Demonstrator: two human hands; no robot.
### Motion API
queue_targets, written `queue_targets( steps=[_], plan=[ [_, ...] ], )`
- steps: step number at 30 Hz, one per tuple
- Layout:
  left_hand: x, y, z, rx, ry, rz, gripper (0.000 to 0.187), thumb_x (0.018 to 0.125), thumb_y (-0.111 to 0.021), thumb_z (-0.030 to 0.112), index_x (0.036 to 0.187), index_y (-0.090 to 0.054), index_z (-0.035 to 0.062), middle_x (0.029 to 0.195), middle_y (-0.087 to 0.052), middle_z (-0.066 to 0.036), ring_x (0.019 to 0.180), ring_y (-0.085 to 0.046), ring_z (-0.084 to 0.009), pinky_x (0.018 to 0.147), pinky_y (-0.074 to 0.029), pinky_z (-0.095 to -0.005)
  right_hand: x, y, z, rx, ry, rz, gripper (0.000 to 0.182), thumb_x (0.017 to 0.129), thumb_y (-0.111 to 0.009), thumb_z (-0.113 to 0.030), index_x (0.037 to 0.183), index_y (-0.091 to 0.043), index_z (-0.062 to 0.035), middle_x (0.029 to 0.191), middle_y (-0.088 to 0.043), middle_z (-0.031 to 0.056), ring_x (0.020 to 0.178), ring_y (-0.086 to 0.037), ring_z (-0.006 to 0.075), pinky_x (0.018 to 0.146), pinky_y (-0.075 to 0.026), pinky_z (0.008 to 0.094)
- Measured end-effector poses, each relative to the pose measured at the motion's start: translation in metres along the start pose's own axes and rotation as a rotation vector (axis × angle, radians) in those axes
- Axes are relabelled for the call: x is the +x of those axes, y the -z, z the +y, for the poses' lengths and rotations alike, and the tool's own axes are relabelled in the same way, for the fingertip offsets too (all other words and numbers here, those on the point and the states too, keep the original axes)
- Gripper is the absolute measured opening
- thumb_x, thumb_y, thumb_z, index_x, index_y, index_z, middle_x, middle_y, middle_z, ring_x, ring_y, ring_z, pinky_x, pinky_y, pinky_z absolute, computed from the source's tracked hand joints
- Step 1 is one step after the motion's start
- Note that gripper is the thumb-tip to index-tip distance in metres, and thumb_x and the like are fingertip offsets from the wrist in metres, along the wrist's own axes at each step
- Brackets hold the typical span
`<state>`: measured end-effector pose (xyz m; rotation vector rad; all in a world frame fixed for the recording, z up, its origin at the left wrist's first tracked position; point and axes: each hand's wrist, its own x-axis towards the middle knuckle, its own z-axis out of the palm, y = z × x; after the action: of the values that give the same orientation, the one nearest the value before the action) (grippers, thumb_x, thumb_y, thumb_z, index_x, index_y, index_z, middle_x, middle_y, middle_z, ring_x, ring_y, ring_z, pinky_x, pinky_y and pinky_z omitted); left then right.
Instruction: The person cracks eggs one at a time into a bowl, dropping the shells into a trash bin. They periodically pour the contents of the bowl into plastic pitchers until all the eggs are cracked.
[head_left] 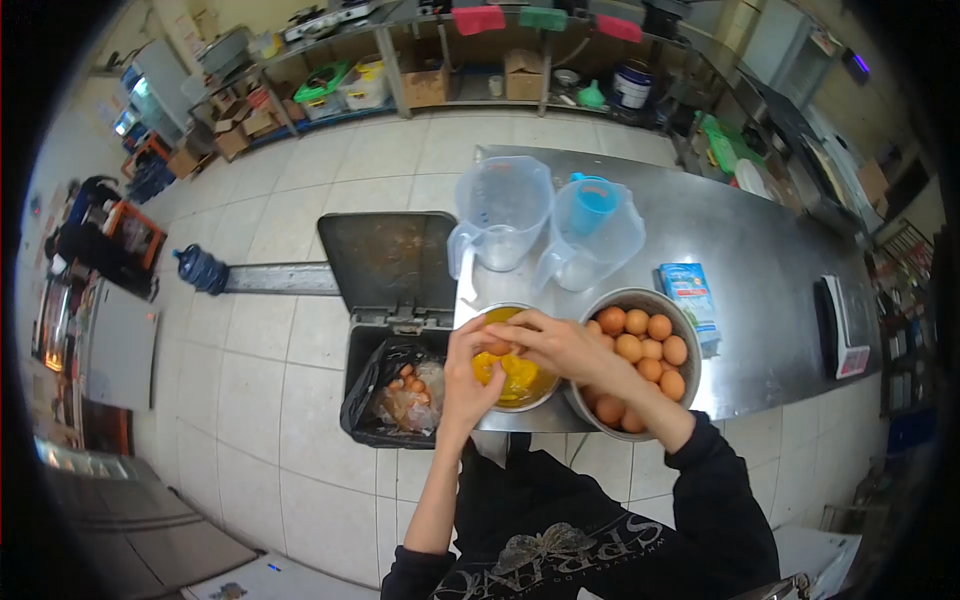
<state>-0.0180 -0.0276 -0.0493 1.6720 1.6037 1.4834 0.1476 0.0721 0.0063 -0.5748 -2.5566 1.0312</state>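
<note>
Over a metal bowl (532, 404) of cracked eggs, my left hand (468, 378) and my right hand (553, 345) meet around a brown egg (497, 347). Fingers of both hands are closed on its shell; whether it is cracked cannot be made out. Bright yellow yolks (520, 378) lie in the bowl below. Close by my right forearm stands a large metal pot (688, 330) holding several whole brown eggs (650, 348). My right wrist and forearm pass over the pot's left side and hide part of it.
Two clear plastic jugs (505, 195) stand behind the bowl, one with a blue cup (592, 203) inside. A blue-and-white packet (690, 295) and a scale (848, 325) lie to the right on the steel table (770, 260). Left, an open bin (365, 375) contains eggshells.
</note>
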Motion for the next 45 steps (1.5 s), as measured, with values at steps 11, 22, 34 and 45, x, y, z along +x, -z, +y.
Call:
queue_targets(
  steps=[11,22,34,45],
  plan=[
    [-0.064,0.066,-0.028,0.732,0.525,0.045,0.056,0.078,-0.072,0.012,0.126,-0.044,0.0044,0.135,-0.042,-0.022,0.131,-0.037,-0.0358,0.107,-0.031,-0.0451,-0.099,0.068,0.027,-0.373,-0.677,0.205,0.035,0.068,-0.075,-0.017,0.101,-0.065,-0.0097,0.096,-0.064,0.0135,0.094,-0.062,0.0325,0.078,-0.05,0.043],
    [-0.055,0.08,-0.024,0.398,0.552,0.505,0.054,0.084,-0.067,0.012,0.132,-0.045,0.0034,0.132,-0.044,-0.016,0.125,-0.039,-0.0319,0.107,-0.028,-0.0433,-0.097,0.026,0.058,1.445,-0.67,0.471,0.028,0.096,-0.044,-0.027,0.118,-0.045,-0.0106,0.1,-0.061,0.0151,0.075,-0.061,0.0233,0.057,-0.048,0.0286],
    [-0.027,0.055,-0.008,0.111,0.486,0.51,0.045,0.087,-0.063,0.006,0.129,-0.047,0.0027,0.124,-0.046,-0.012,0.114,-0.046,-0.0237,0.101,-0.033,-0.0356,-0.052,0.007,0.014,0.549,-0.127,0.642,0.04,0.09,-0.062,-0.008,0.125,-0.042,-0.0097,0.127,-0.047,0.0178,0.11,-0.054,0.0304,0.09,-0.049,0.0389],
    [0.029,0.003,0.049,-0.143,0.179,-0.059,0.051,0.083,-0.068,0.002,0.132,-0.053,0.006,0.118,-0.057,-0.008,0.096,-0.062,-0.0113,0.079,-0.052,-0.026,-0.02,0.012,-0.009,0.806,-0.448,0.374,0.033,0.095,-0.06,-0.019,0.124,-0.049,-0.0071,0.108,-0.056,0.0076,0.095,-0.06,0.0148,0.077,-0.05,0.0277]
  ],
)
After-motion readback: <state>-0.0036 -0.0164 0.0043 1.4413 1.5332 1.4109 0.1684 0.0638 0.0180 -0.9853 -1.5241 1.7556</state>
